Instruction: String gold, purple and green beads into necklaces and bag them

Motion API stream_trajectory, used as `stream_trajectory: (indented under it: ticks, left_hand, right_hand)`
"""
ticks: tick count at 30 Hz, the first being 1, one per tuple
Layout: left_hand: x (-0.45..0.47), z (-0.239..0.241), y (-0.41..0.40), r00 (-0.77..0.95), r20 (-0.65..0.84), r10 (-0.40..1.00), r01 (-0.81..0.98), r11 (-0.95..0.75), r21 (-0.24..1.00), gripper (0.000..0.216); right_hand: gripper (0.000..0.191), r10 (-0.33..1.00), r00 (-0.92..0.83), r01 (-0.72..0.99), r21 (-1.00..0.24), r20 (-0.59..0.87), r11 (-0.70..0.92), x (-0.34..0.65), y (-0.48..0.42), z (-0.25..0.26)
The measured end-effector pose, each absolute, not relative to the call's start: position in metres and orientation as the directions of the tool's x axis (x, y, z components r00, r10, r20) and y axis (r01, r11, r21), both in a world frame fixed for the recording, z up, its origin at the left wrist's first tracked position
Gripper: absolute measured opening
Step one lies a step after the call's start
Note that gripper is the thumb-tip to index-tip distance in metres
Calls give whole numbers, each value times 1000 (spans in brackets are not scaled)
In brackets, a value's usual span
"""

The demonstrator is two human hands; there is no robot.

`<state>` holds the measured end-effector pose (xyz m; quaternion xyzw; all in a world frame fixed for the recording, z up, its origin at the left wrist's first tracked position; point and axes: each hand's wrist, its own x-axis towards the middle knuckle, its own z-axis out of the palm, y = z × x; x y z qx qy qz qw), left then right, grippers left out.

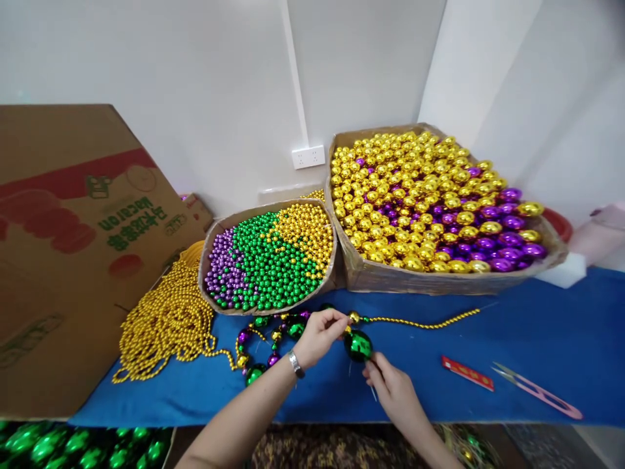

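Stringing beads, by the look of it: right hand [393, 391] pinching a thin needle or wire just under the green ball [358, 344], fingers closed on it; left hand [319, 335] pinching the strand [273, 339] beside a small gold bead [354, 317], fingertips shut. Probably mid-threading (hole in the ball not visible), so calling next for steady alignment. Working close to the blue table [537, 339] front edge, open room lying to the right apart from red cutter [467, 372] and scissors [537, 391]. Crowding behind: small tray [271, 260], large tray [430, 202], gold chains [166, 326] left.
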<state>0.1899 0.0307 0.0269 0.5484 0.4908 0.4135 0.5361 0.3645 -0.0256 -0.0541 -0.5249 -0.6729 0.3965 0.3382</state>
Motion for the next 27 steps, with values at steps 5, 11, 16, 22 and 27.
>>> stream_trajectory:
  ticks: [5, 11, 16, 22, 27]
  left_hand:
    - [190, 28, 30, 170, -65, 983, 82, 51, 995, 38]
    - [190, 24, 31, 194, -47, 980, 102, 28, 994, 36]
    - [185, 33, 30, 206, 80, 975, 257, -133, 957, 32]
    - [194, 64, 39, 300, 144, 943, 339, -247, 908, 30]
    - [224, 91, 58, 437, 170, 883, 257, -304, 917, 31]
  right_hand:
    - [27, 974, -226, 443, -887, 26, 126, 366, -26, -54]
    - [28, 972, -234, 449, -884, 27, 132, 364, -28, -54]
    - [32, 978, -178, 486, -854, 112, 186, 370, -23, -55]
    - [34, 923, -89, 524, -771, 373, 362, 378, -6, -35]
    - [32, 933, -99, 360, -861, 347, 358, 373, 8, -26]
